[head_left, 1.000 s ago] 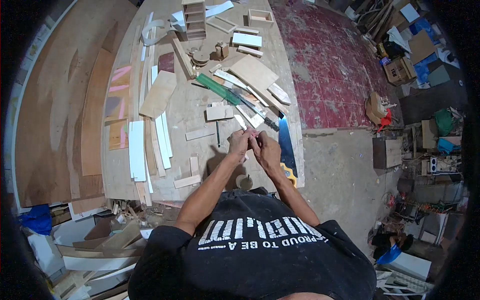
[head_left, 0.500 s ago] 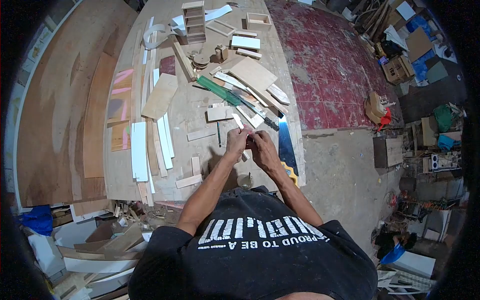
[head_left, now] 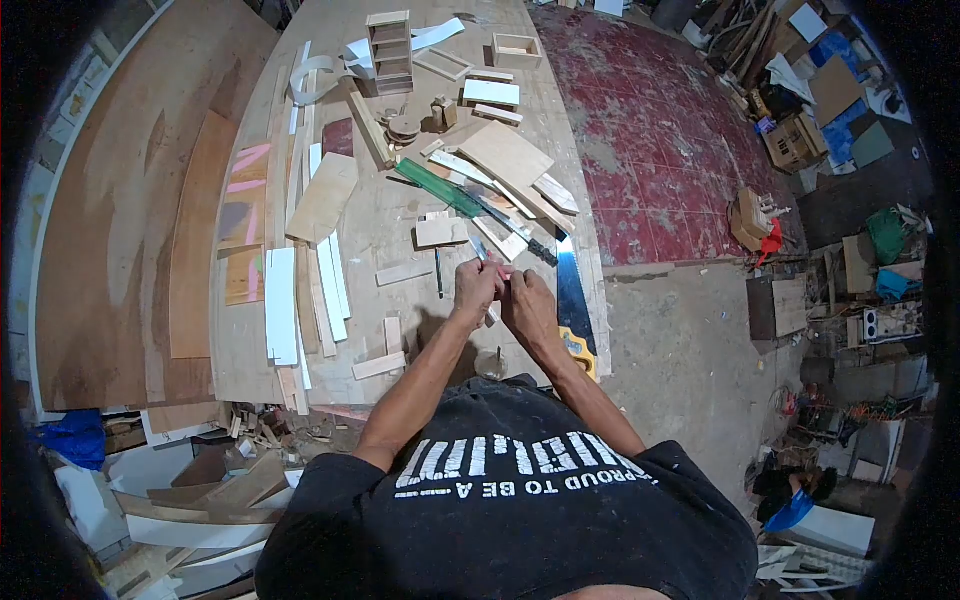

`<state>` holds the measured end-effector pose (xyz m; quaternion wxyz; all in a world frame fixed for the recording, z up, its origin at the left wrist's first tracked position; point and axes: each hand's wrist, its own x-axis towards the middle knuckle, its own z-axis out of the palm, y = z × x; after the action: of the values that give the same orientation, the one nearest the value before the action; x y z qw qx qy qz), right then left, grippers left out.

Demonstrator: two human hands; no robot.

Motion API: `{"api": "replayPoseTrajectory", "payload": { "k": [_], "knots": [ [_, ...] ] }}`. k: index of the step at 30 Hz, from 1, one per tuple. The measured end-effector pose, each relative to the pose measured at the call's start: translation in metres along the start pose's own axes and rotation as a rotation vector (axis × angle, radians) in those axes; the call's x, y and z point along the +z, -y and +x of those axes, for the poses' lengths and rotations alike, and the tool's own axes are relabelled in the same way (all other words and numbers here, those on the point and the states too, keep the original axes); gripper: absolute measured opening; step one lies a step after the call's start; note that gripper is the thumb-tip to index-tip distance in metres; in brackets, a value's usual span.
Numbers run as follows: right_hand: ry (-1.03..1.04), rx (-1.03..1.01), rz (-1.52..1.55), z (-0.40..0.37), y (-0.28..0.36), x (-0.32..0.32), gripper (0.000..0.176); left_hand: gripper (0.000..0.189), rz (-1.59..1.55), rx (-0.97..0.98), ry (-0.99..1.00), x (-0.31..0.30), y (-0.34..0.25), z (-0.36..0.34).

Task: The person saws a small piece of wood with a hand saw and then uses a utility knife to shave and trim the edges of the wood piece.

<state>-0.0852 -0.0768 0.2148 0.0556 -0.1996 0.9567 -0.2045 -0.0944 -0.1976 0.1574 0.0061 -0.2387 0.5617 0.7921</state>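
Strip in left hand

Left hand: closed around the slim pale strip, an end showing on each side of the grip. Right hand: fingertips bunched just beside; whether they pinch anything, cannot tell. Near, on tabletop: one wood block, one thin dark rod. To the right: one saw, yellow handle. Farther out: one green item, long; one small wooden shelf unit.

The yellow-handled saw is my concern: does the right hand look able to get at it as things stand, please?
Probably yes: the saw lies close beside the right hand, its handle largely uncovered, though that hand seems busy against the left hand.
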Motion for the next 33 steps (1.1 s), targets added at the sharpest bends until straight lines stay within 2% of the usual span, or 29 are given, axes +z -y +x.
{"api": "replayPoseTrajectory", "payload": {
  "k": [5,7,8,10,11,13,16,18,19,20,21,22,23,24,25,26,27,28,29,30,31,32,33],
  "knots": [
    [-0.116,0.003,-0.039,-0.002,-0.015,0.025,0.032,0.028,0.133,-0.03,-0.01,0.004,0.015,-0.001],
    [-0.173,-0.005,-0.014,-0.005,-0.024,0.033,0.036,0.029,0.441,0.025,-0.011,0.004,0.024,0.0],
    [-0.18,-0.006,-0.021,-0.007,-0.029,0.037,0.038,0.029,0.438,0.02,-0.012,0.009,0.03,0.0],
    [-0.174,-0.001,-0.028,-0.014,-0.035,0.044,0.041,0.038,0.077,0.051,-0.05,0.022,0.034,-0.008],
    [-0.158,0.053,-0.042,-0.016,-0.039,0.047,0.047,0.038,0.119,-0.022,-0.018,0.022,0.035,-0.009],
    [-0.139,0.147,-0.021,-0.017,-0.042,0.049,0.055,0.038,0.177,-0.029,-0.011,0.026,0.031,-0.012],
    [-0.182,0.137,-0.093,-0.014,-0.043,0.044,0.056,0.039,0.215,-0.002,-0.002,0.029,0.047,0.0],
    [-0.088,0.177,-0.11,-0.007,-0.041,0.031,0.05,0.037,0.11,0.02,0.03,0.028,0.046,0.01],
    [-0.211,0.078,-0.088,-0.003,-0.043,0.028,0.044,0.034,-0.156,-0.191,0.151,0.024,0.035,0.007],
    [-0.332,-0.021,-0.065,0.002,-0.046,0.026,0.041,0.034,-0.161,-0.197,0.143,0.021,0.032,0.009],
    [-0.249,-0.034,0.208,0.01,-0.062,0.041,0.038,0.031,-0.153,-0.179,0.201,0.017,0.032,0.014],
    [0.047,0.145,0.648,0.016,-0.06,0.034,0.035,0.03,-0.142,-0.157,0.26,0.013,0.027,0.017],
    [0.147,0.173,0.721,0.025,-0.07,0.045,0.035,0.031,0.105,-0.212,0.268,0.005,0.02,0.022],
    [0.247,0.201,0.791,0.03,-0.082,0.057,0.035,0.031,0.102,-0.216,0.265,-0.005,0.022,0.028],
    [0.251,0.201,0.789,0.03,-0.079,0.054,0.035,0.03,0.228,-0.079,0.225,-0.017,0.031,0.036],
    [0.21,0.292,0.808,0.028,-0.077,0.052,0.032,0.031,0.353,0.06,0.183,-0.03,0.039,0.044],
    [0.169,0.386,0.827,0.026,-0.074,0.051,0.03,0.031,0.353,0.058,0.182,-0.051,0.057,0.052],
    [0.173,0.391,0.829,0.021,-0.077,0.059,0.03,0.035,0.57,0.197,0.031,-0.076,0.081,0.06],
    [0.12,0.232,0.646,0.015,-0.086,0.072,0.027,0.042,0.783,0.336,-0.122,-0.089,0.094,0.062],
    [0.068,0.075,0.458,0.01,-0.092,0.081,0.025,0.042,0.782,0.331,-0.121,-0.088,0.091,0.056],
    [0.126,0.091,0.413,0.002,-0.091,0.085,0.022,0.048,0.828,0.267,-0.118,-0.087,0.086,0.044],
    [0.115,-0.005,0.315,-0.005,-0.089,0.089,0.024,0.056,0.872,0.205,-0.115,-0.084,0.08,0.037],
    [0.156,0.009,0.329,-0.01,-0.086,0.091,0.024,0.056,0.87,0.197,-0.113,-0.084,0.086,0.037]
  ]
}}
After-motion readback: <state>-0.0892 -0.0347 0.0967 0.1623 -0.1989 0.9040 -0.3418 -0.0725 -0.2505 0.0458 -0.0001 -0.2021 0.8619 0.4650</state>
